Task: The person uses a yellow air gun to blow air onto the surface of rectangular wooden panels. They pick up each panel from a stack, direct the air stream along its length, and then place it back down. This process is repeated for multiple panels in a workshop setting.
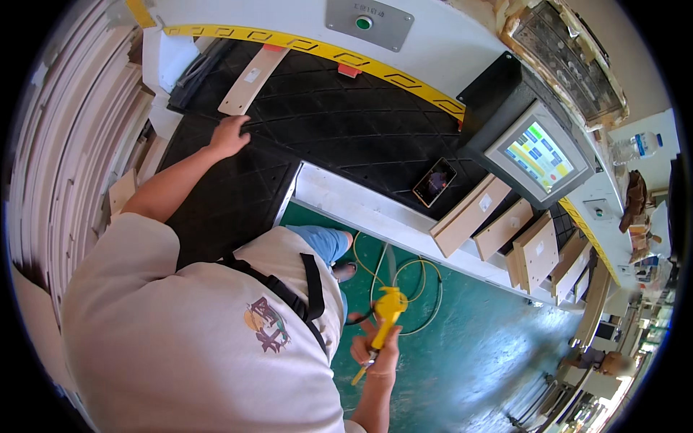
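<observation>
My left hand [230,137] is at the near end of a narrow pale wooden board [253,79] with a white label, on the black bed of a machine. Its fingers are partly bent and apart, close to the board's end; whether they touch it I cannot tell. The board's far end meets a red block [274,47] under the yellow strip. Low in front of my body, above the green floor, my right hand [382,350] is closed round a yellow gun-shaped tool [390,307]. A dark cable or hose runs beside the tool.
Several boards [473,213] lean along the white machine edge [361,209] at right, below a screen [541,155]. A phone [434,182] lies on the black bed. Coiled hoses [426,278] lie on the green floor. Stacked panels [72,144] stand at left. Another person is far right.
</observation>
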Tool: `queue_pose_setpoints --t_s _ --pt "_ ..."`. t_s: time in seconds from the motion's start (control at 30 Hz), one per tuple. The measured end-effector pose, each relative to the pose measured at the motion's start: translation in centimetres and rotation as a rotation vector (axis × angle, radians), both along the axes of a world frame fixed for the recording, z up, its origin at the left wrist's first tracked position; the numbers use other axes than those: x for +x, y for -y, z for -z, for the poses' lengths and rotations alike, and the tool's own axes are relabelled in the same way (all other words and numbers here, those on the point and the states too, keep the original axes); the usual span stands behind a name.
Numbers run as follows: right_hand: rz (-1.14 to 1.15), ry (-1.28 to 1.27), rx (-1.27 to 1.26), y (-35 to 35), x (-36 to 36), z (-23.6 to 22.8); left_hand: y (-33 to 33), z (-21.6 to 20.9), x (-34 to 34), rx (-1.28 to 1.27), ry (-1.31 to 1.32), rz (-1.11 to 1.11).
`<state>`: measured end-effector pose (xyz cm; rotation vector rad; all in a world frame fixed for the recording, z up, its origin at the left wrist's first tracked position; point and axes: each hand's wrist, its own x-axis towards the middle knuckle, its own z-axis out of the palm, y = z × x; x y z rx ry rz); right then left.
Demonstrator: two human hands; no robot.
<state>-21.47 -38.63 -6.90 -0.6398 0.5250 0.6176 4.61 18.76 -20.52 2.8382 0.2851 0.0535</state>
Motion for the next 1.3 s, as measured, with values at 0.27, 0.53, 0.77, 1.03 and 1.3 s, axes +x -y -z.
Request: queue_pose_setpoints --t_s 0.27,0.53,0.77,1.03,1.3 --pt "-0.400 0.161 -0.542 -0.2 1.7 -0.8 -3.7 7.5 6.2 0.203 -0.075 -0.418" --pt "-0.153 0.124 -0.574 -2.0 2.5 2.0 18.3 4.2 13.3 -0.236 -0.002 0.047" --pt "-0.090 0.087 -0.466 -1.5 -1.1 2.4 36.4 3.6 19.7 -0.743 -0.233 0.636" --pt "0.248 -0.029 -0.331 -4.9 -8.3 1.4 44.4 7.2 19.9 -0.465 -0.325 0.509" --pt "0.292 -0.105 -0.182 -4.8 -12.7 3.2 44.0 6.8 21.6 -0.440 -0.434 0.597"
